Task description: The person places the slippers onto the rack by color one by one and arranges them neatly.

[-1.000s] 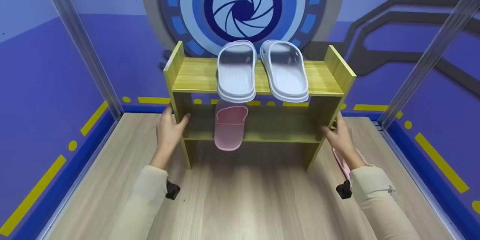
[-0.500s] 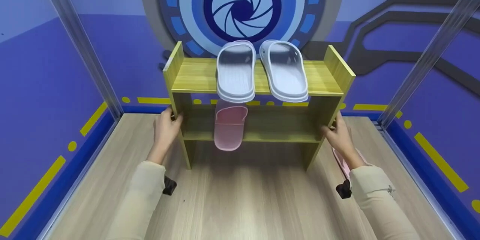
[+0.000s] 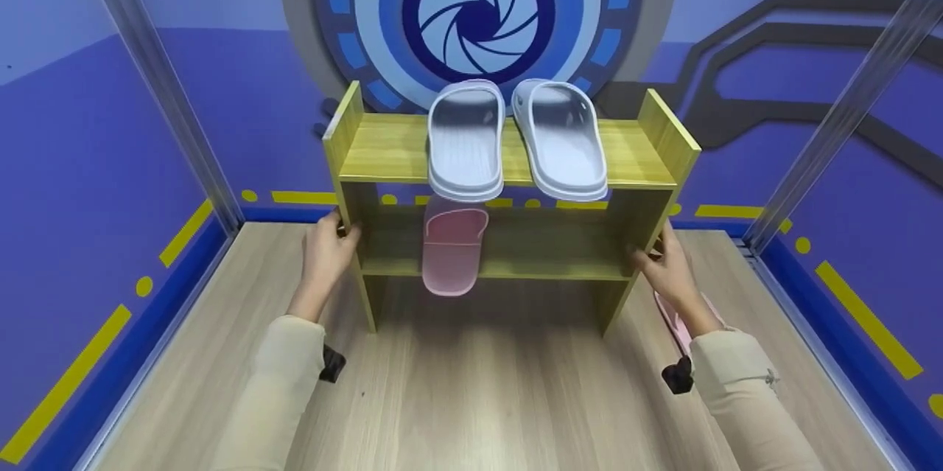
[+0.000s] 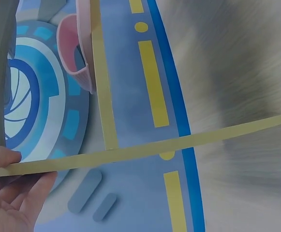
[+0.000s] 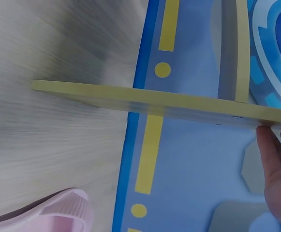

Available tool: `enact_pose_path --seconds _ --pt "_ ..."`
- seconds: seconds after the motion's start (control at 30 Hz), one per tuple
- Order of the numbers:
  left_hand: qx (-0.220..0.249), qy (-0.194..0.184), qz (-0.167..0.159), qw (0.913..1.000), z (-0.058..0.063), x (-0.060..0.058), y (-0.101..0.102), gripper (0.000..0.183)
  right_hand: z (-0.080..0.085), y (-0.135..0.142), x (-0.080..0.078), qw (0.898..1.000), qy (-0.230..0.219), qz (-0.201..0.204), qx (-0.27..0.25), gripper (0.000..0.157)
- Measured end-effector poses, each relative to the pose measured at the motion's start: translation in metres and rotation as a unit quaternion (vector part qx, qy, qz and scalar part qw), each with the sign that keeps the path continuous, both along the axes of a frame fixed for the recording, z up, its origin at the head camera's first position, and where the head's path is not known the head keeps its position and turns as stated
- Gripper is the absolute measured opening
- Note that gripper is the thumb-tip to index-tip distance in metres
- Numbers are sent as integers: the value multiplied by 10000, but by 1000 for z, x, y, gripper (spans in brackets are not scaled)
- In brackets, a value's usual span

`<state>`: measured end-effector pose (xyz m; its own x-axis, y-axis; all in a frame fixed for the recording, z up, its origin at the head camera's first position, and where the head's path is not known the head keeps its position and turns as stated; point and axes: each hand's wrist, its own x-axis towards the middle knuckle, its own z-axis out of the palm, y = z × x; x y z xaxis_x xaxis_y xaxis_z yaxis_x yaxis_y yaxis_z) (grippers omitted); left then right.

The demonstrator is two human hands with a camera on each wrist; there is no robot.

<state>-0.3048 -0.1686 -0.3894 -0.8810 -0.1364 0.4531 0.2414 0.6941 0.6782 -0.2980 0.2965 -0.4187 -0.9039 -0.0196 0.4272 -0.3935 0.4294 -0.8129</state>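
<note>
A wooden shoe rack (image 3: 552,264) stands against the back wall. My left hand (image 3: 328,257) grips its left side panel, thumb on the inner face and fingers outside; the left wrist view shows the panel (image 4: 145,151) between them. On the other side my right hand (image 3: 669,272) holds the right side panel (image 5: 169,102), its thumb inside and mostly hidden in the right wrist view. Two pale grey clogs (image 3: 465,147) sit side by side on the top shelf, toes to the back. One pink slipper (image 3: 451,257) lies on the lower shelf, left of the middle.
Another pink slipper (image 3: 674,320) lies on the wood-grain table (image 3: 442,412) to the right of the rack, partly covered by the right forearm. Blue printed walls (image 3: 236,117) and metal corner posts (image 3: 169,88) enclose the table.
My left thumb has come in from standing off the left panel to pressing its inner face, and the left forearm has shifted slightly left. The rack, shoes and right hand stay in place.
</note>
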Motion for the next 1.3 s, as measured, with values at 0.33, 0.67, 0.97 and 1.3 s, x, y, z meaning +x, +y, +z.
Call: enact_pose_path --seconds 0.33,0.67,0.97,1.3 --pt "35 -26 -66 10000 0 -1 0 20 -33 28 22 9993 -248 -23 -262 78" --pt "-16 92 -18 10000 0 -2 0 18 -112 91 22 9962 -389 -744 212 80" --pt "-32 200 -10 9998 -1 -1 0 18 -141 120 33 9811 -736 -1536 918 83" --pt "-53 10 87 9999 0 -2 1 19 -137 123 54 9500 -1370 -2106 1857 90"
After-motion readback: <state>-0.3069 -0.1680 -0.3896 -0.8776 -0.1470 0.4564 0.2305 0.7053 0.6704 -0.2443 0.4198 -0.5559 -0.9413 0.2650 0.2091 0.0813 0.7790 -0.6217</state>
